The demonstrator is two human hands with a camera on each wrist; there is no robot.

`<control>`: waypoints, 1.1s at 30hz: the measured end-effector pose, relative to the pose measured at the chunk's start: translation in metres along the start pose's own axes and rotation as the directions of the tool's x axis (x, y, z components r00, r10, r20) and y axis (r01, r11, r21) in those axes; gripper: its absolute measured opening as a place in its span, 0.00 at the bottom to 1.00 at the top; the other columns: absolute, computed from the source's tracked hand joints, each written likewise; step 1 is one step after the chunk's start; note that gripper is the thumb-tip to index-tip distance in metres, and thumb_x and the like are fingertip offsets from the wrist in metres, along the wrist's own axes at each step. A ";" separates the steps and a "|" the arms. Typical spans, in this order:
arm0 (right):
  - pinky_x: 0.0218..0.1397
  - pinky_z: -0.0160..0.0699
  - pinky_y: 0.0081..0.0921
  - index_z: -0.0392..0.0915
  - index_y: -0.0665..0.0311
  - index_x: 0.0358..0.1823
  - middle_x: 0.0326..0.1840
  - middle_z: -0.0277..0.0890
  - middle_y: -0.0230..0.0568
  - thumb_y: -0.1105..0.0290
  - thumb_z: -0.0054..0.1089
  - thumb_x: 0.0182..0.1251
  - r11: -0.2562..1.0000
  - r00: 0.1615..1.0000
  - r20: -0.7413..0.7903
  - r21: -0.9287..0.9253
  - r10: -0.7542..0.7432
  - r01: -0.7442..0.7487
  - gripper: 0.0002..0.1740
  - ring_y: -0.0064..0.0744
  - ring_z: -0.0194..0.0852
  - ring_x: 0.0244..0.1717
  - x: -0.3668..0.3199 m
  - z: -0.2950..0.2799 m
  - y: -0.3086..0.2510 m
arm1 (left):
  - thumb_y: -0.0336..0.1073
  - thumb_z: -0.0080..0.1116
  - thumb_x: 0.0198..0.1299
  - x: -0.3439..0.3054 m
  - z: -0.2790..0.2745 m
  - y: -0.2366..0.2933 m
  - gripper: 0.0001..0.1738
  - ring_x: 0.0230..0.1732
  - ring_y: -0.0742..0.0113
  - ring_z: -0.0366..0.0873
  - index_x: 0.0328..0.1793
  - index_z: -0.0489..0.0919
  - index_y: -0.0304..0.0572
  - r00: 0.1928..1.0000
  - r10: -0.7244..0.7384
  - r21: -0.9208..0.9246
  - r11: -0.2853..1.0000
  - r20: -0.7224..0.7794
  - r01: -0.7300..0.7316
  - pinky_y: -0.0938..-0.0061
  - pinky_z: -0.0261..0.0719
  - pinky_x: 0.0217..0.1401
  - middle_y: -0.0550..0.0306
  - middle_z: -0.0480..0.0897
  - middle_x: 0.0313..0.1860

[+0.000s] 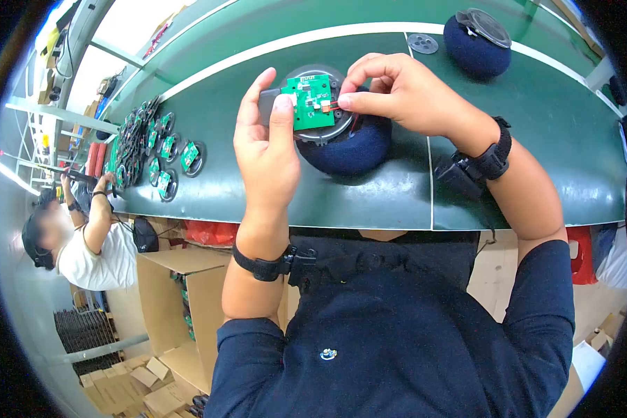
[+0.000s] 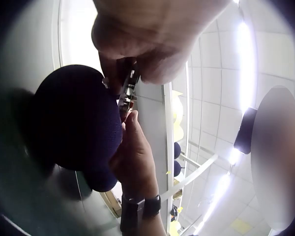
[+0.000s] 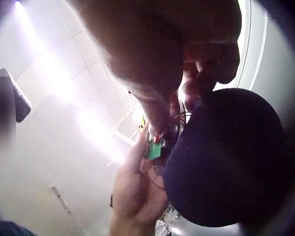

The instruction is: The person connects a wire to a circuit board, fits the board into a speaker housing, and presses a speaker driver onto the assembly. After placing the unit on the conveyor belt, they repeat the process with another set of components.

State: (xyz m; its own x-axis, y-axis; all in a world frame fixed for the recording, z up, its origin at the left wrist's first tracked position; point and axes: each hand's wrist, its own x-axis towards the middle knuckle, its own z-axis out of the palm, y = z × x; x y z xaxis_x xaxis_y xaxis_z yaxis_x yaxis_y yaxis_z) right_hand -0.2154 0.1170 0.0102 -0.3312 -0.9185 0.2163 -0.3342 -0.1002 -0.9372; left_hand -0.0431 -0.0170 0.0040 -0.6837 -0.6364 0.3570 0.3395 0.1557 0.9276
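A green circuit board (image 1: 312, 104) on a round black base is held up over a dark blue fabric ball (image 1: 348, 150). My left hand (image 1: 268, 150) grips the board's left side, thumb on its face. Thumb and forefinger of my right hand (image 1: 404, 94) pinch thin wires at a small connector (image 1: 325, 106) on the board's right edge. In the left wrist view the board (image 2: 128, 93) appears edge-on beside the ball (image 2: 78, 118). The right wrist view shows the board (image 3: 155, 150) and wires (image 3: 181, 116) next to the ball (image 3: 226, 162).
Many round parts with green boards (image 1: 136, 143) lie piled at the table's left. Another dark blue ball (image 1: 475, 52) with a black cap and a flat black disc (image 1: 423, 44) sit at the back right. A cardboard box (image 1: 181, 292) stands below, near another person (image 1: 83, 237).
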 end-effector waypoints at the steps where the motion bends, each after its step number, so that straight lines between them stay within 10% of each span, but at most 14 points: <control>1: 0.31 0.66 0.15 0.84 0.63 0.38 0.40 0.77 0.28 0.67 0.71 0.65 1.000 1.000 -0.017 -0.020 0.008 -0.009 0.08 0.13 0.73 0.30 -0.001 0.002 -0.001 | 0.33 0.53 0.75 -0.001 0.001 0.000 0.23 0.42 0.76 0.80 0.73 0.68 0.38 1.000 -0.002 0.000 1.000 0.009 0.002 0.83 0.79 0.41 0.57 0.83 0.47; 3: 0.32 0.68 0.14 0.84 0.64 0.38 0.39 0.78 0.29 0.67 0.71 0.65 0.999 0.999 -0.035 -0.029 0.029 -0.030 0.08 0.14 0.74 0.31 -0.002 0.005 -0.001 | 0.31 0.52 0.75 -0.003 0.001 0.002 0.23 0.49 0.75 0.79 0.73 0.67 0.34 1.000 -0.016 -0.050 0.999 0.008 0.017 0.80 0.79 0.53 0.54 0.82 0.50; 24: 0.28 0.65 0.12 0.85 0.64 0.35 0.27 0.82 0.27 0.66 0.74 0.63 0.997 0.999 -0.042 0.076 -0.005 0.008 0.09 0.09 0.71 0.26 0.000 0.006 0.005 | 0.32 0.56 0.73 -0.007 0.008 -0.004 0.25 0.47 0.73 0.82 0.73 0.68 0.34 0.995 0.090 0.036 0.995 0.042 -0.092 0.78 0.82 0.49 0.55 0.83 0.51; 33: 0.44 0.75 0.16 0.85 0.67 0.40 0.36 0.84 0.31 0.67 0.69 0.68 0.989 0.999 0.050 0.147 0.003 -0.010 0.09 0.15 0.76 0.35 0.002 -0.002 0.012 | 0.34 0.49 0.76 -0.001 0.000 -0.002 0.23 0.50 0.69 0.81 0.73 0.65 0.35 0.997 -0.036 0.055 0.998 0.068 0.032 0.74 0.82 0.55 0.50 0.81 0.53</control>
State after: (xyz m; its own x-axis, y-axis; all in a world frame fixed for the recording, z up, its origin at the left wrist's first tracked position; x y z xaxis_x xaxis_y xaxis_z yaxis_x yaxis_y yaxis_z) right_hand -0.2221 0.1143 0.0001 -0.2876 -0.9368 0.1994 -0.1976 -0.1457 -0.9694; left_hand -0.0434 -0.0168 0.0016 -0.7379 -0.5888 0.3299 0.2814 0.1759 0.9433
